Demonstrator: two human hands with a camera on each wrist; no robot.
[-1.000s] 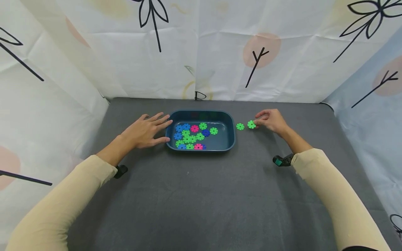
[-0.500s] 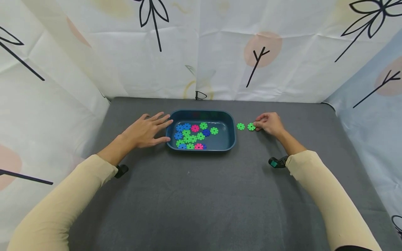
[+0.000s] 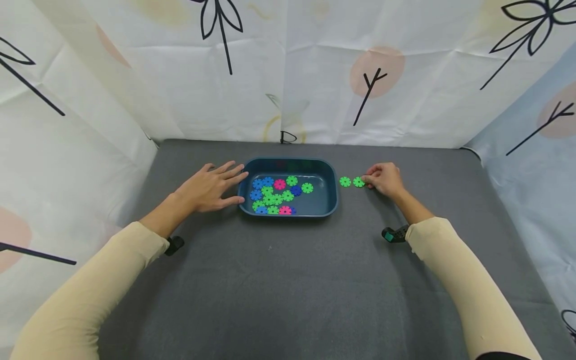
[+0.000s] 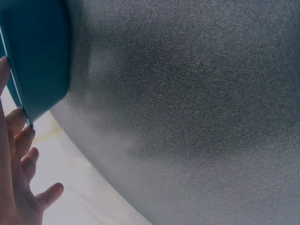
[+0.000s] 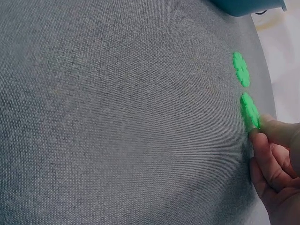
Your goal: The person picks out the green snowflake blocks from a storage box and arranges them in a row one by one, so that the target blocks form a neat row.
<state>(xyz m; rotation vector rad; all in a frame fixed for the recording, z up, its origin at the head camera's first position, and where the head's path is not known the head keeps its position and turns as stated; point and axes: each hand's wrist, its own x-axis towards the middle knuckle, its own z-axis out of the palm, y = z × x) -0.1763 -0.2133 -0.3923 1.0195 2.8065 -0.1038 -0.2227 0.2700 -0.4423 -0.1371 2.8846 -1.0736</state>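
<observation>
To the right of a blue tray (image 3: 315,200), my right hand (image 3: 387,179) pinches the edge of a green notched disc (image 3: 358,182) between thumb and fingers, low over the table. Just left of it a second green notched disc (image 3: 345,181) lies flat; the right wrist view shows a narrow gap between the held disc (image 5: 250,110) and the lying disc (image 5: 241,69). My left hand (image 3: 211,189) has its fingers spread and touches the tray's left rim; in the left wrist view its fingertips (image 4: 18,117) meet that rim.
Inside the tray lie several green, blue and pink notched discs (image 3: 280,184), mostly toward its left side. Grey cloth (image 3: 270,280) covers the table. White patterned fabric (image 3: 315,100) hangs behind and at both sides.
My right hand has moved slightly left and down with the green disc, bringing it nearer the lying disc and level with it. My left hand has stayed at the tray's rim.
</observation>
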